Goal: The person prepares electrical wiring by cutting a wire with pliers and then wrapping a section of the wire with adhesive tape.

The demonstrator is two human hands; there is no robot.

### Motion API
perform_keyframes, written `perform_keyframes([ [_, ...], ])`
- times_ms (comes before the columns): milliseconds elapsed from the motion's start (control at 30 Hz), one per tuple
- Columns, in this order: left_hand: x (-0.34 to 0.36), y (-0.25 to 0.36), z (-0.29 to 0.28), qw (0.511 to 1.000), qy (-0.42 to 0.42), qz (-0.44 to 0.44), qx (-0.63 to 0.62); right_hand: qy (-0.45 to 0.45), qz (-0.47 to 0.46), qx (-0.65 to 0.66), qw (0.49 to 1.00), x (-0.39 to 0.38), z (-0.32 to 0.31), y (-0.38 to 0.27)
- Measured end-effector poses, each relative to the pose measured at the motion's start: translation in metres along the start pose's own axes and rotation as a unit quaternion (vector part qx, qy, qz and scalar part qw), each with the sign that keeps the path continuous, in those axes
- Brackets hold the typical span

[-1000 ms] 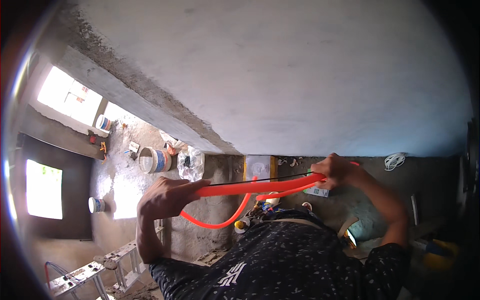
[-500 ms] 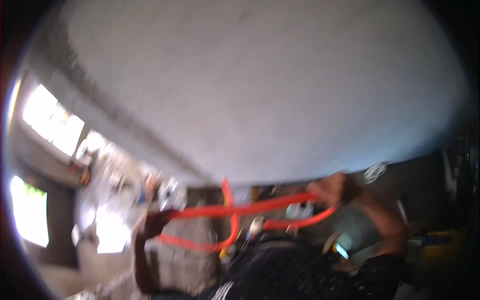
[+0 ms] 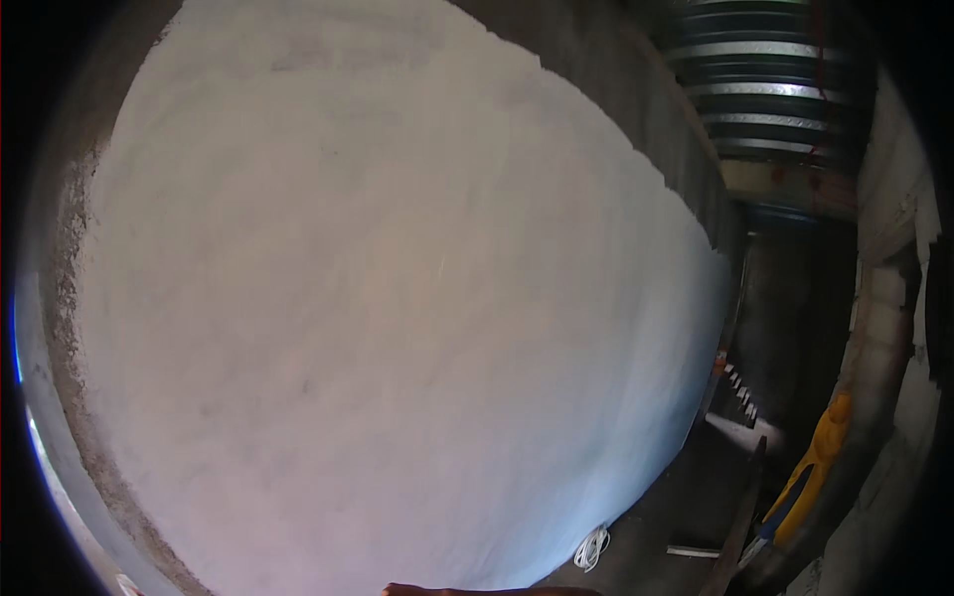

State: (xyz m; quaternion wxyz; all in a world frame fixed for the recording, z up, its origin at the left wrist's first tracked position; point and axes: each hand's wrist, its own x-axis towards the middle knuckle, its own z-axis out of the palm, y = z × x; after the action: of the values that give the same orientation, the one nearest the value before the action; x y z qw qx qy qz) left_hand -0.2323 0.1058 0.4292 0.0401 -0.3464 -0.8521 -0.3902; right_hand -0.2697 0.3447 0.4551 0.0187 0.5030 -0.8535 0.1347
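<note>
Neither my left hand nor my right hand shows in the head view. A large pale plastered surface [image 3: 397, 298] fills almost the whole picture. A thin brown sliver [image 3: 487, 591] lies along the bottom edge; I cannot tell whether it is an arm or something else. The orange hose from the earlier frames is out of sight.
Corrugated metal roofing [image 3: 765, 79] sits at the top right above a dark passage [image 3: 785, 328]. A white coil of cable [image 3: 592, 548] hangs by the lower edge of the pale surface. A yellow object [image 3: 817, 462] and a wooden plank [image 3: 737, 531] are at the lower right.
The view has swung sharply upward. Both hands, the orange hose stretched between them and the dark-shirted torso have dropped out of the picture, as have the windows and floor on the left.
</note>
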Motion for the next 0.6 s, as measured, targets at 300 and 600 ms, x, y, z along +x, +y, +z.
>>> perform_keyframes([
  [300,0.025,0.029,-0.012,0.995,0.027,0.088,0.023,0.075,0.029,0.225,0.971,-0.003,-0.028,-0.007],
  [600,0.015,0.064,-0.107,0.99,-0.023,0.095,0.099,0.085,0.128,0.323,0.934,-0.068,0.0,-0.013],
])
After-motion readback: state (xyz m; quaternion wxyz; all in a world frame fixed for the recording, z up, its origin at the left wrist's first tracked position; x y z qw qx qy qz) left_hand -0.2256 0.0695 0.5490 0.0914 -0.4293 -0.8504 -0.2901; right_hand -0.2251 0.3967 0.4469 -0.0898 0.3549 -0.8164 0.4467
